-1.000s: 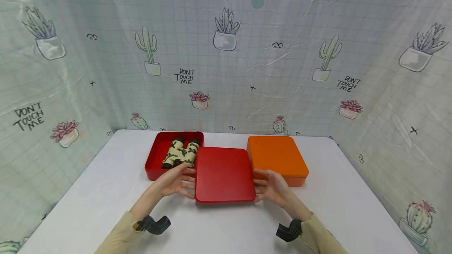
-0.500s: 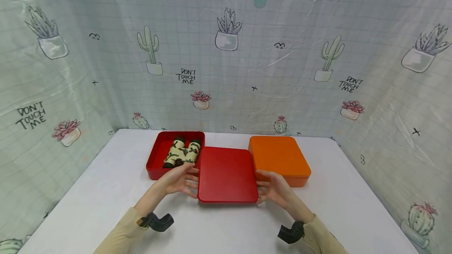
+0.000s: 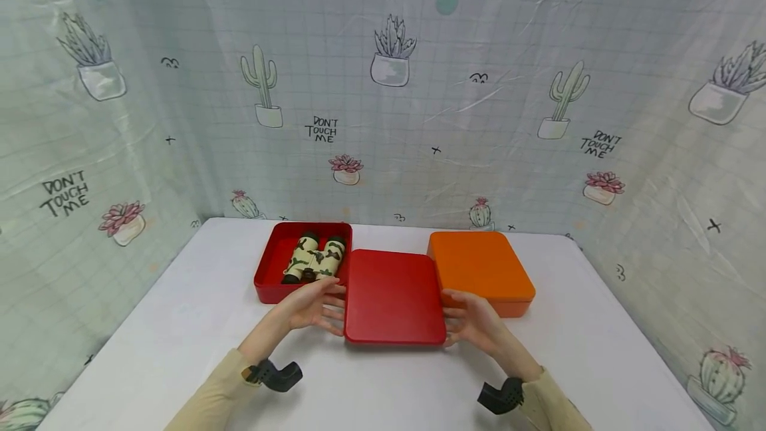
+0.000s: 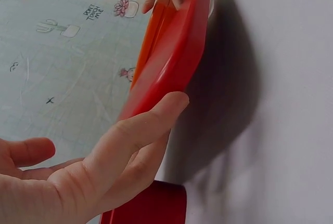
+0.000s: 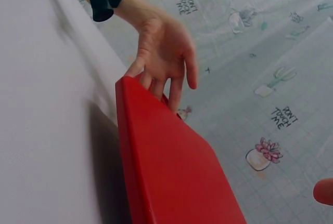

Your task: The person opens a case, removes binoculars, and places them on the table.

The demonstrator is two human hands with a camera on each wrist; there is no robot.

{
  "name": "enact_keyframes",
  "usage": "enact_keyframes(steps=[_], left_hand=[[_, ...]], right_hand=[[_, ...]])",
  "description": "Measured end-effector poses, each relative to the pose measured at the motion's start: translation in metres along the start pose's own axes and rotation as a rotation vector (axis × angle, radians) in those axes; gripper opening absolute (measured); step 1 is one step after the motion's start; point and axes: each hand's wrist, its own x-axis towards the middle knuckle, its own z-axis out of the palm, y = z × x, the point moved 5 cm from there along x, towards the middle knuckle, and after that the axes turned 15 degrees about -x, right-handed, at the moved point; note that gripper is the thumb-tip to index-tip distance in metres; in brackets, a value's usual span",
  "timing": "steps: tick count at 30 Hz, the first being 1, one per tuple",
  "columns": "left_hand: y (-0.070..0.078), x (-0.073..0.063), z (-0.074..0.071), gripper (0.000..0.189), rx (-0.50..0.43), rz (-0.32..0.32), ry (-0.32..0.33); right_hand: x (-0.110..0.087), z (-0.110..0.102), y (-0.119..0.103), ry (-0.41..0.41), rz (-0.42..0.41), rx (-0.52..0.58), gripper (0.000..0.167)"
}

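Note:
A square red lid (image 3: 395,298) is held between my two hands, close over the white table, its shadow beneath it in the left wrist view. The straight fingers of my left hand (image 3: 311,308) touch its left edge, thumb apart. At its right edge, my right hand (image 3: 475,324) has its fingers extended against the side, with the thumb spread away. Behind my left hand stands an open red box (image 3: 267,275), holding camouflage binoculars (image 3: 331,259) at its right side. An orange box (image 3: 475,261), closed on top, stands behind and right of the lid.
The white table (image 3: 383,391) runs back to a hanging cloth (image 3: 359,105) printed with cacti. That cloth also encloses the left and right sides. A black wrist camera mount (image 3: 278,376) sits on the left wrist, another on the right.
The lid and both hands have shifted slightly right, keeping the same hold. The whole head view has turned a little, so the boxes and cloth appear farther right too.

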Motion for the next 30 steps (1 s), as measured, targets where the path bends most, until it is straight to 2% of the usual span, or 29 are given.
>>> enact_keyframes(steps=[13,23,30], left_hand=[[-0.008,0.008,0.000,0.062,-0.011,-0.027,-0.039],[-0.016,0.012,-0.006,0.060,-0.077,-0.039,0.012],[-0.018,0.012,-0.010,0.059,-0.098,-0.033,0.010]], right_hand=[[-0.002,-0.006,0.001,-0.014,-0.004,0.004,0.063],[-0.001,-0.005,0.002,-0.040,0.005,-0.008,0.061],[0.000,-0.004,0.002,-0.056,-0.003,-0.004,0.059]])
